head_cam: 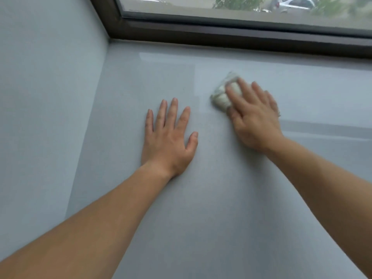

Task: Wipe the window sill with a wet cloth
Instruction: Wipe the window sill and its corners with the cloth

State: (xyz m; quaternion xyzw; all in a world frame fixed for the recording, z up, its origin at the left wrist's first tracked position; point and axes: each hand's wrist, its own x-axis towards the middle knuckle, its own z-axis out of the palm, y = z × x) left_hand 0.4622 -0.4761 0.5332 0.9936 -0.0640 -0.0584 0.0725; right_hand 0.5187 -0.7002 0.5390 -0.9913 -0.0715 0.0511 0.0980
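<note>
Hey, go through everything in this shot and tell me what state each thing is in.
window, no gap shows along its bottom edge.
window sill, glossy streaks at right and near the window.
left hand, flat on the sill, fingers spread, holding nothing.
right hand, straight fingers pressing the cloth, blurred.
cloth, bunched under the right hand's fingers.

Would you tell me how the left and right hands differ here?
The left hand lies flat and bare on the window sill, fingers spread; the right hand presses a crumpled white cloth. The left looks sharp, the right blurred. Both have straight fingers pointing towards the window frame.
</note>
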